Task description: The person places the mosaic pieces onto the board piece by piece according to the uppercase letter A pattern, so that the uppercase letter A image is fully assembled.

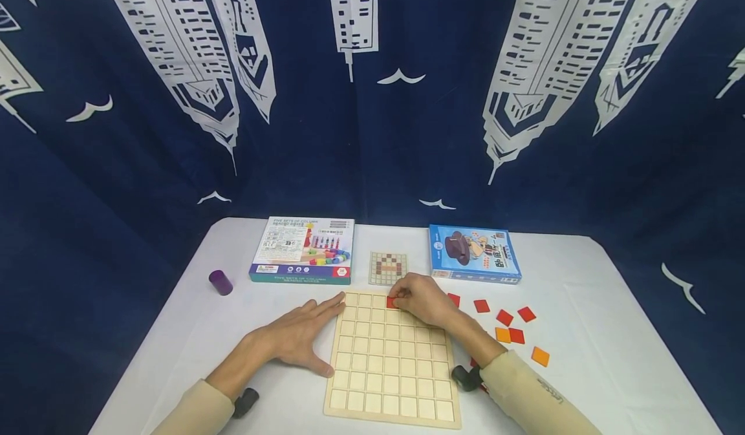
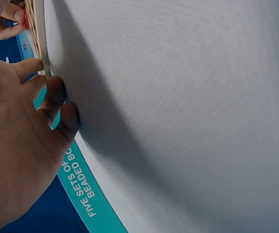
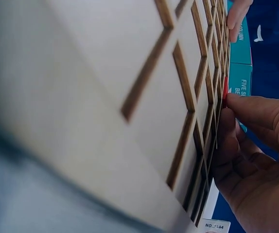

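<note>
A pale wooden grid board (image 1: 391, 362) lies on the table, divided into rows of square cells. In the head view, my right hand (image 1: 421, 299) is at its far edge, with fingertips pinching a red square tile (image 1: 391, 302) at a top-row cell. The right wrist view shows the thumb against that red tile (image 3: 225, 90), while the other fingers of the hand (image 3: 261, 155) curl beneath. My left hand (image 1: 293, 335) has its fingers spread and touches the board's left edge with thumb and fingertips. Just beyond the board lies a small pattern card (image 1: 388, 269) with a coloured grid.
Loose red tiles (image 1: 481, 306) and orange tiles (image 1: 540, 356) are scattered right of the board, some partly behind the right forearm. Behind stand a beaded-box carton (image 1: 302, 251) at left and a blue box (image 1: 475, 254) at right. A purple cylinder (image 1: 220, 282) lies far left.
</note>
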The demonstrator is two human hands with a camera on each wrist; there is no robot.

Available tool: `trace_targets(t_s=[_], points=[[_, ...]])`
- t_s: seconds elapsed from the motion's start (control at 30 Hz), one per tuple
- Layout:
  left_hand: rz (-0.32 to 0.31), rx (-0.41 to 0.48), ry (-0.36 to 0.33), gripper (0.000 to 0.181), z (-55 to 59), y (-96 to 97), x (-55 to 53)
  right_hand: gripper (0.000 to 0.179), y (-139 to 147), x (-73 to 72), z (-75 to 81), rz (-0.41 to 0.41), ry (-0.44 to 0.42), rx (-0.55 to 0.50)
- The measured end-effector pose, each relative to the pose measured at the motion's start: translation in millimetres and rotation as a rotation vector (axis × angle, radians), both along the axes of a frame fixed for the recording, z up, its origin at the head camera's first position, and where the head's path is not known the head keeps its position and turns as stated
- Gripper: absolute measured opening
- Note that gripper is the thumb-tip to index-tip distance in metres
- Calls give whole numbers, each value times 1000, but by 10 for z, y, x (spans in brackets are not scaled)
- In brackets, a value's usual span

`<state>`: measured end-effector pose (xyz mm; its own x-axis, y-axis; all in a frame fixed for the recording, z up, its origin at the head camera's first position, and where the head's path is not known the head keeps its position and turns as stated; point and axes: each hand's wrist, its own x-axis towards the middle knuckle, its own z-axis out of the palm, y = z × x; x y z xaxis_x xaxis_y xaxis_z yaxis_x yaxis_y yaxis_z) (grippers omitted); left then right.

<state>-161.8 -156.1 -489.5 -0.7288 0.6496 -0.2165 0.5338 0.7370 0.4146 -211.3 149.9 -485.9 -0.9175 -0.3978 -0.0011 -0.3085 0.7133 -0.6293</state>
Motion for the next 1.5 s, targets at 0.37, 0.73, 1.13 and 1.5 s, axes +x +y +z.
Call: trace_targets(t_s=[0.37,0.73,1.13,1.5], points=[[9,-3,-2,123,20,5,5,12,16,41,42,15,16,-3],[11,2,-4,122,4,5,-8,14,409,138,172,86,19,-9],[12,4,-2,122,2,5,-1,18,1090,304,170,-56,-40,47],[4,15,-2,122,-4,-5,1,27,1496,328,68,-133,-4,136]])
